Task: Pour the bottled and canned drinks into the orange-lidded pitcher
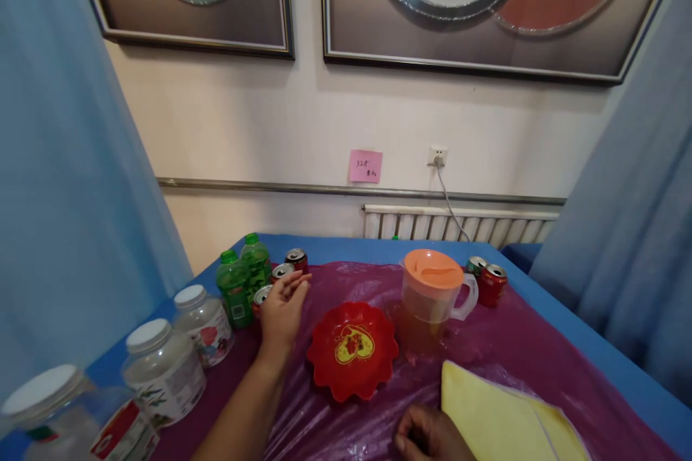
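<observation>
My left hand [285, 306] is raised beside the cans at the left, thumb and fingers held close together; whether anything is between them is hidden. Behind it stand a dark red can [297, 259] and another can [282, 272], with a third can [262, 295] partly covered by the hand. My right hand [424, 432] rests curled low on the purple sheet [324, 432], next to a folded yellow cloth [497, 414]; its fingertips are tucked in. Between the hands lies a red scalloped plate [354, 351] with a yellow heart design.
A lidded pitcher [429, 295] stands behind the plate, two cans [492, 284] to its right. Green bottles [234, 288] and white-lidded jars [163, 372] line the left side. Behind are a radiator [459, 223] and blue curtains [70, 158].
</observation>
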Demonstrator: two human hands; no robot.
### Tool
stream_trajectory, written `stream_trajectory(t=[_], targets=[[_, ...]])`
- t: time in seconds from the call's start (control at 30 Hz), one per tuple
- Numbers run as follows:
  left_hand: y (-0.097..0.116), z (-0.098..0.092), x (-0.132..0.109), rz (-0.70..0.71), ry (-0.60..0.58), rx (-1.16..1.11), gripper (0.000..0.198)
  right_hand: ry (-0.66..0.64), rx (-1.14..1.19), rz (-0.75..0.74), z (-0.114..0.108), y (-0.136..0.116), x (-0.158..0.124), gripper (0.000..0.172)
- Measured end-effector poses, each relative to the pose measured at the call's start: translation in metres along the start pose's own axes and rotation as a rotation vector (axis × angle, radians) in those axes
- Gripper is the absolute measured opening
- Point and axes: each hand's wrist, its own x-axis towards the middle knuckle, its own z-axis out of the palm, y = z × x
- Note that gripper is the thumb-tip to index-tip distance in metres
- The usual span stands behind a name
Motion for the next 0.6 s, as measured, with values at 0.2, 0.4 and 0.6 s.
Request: stream_trajectory(t=[0.2, 0.4, 0.6], targets=[[0.004, -0.012, 0.008, -0.008, 0.079, 0.092, 0.048, 0.042, 0.304, 0.027, 0.001, 0.005, 0.007, 0.046], [0.009, -0.039, 0.004, 0.093, 0.174, 0.378, 0.057, -0.025, 0.430, 0.086, -0.013, -0.011, 0.006, 0.060], [-0.020, -0.069, 0.001, 0.125, 0.161, 0.751, 0.073, -0.079, 0.488, 0.070, -0.018, -0.010, 0.005, 0.062]])
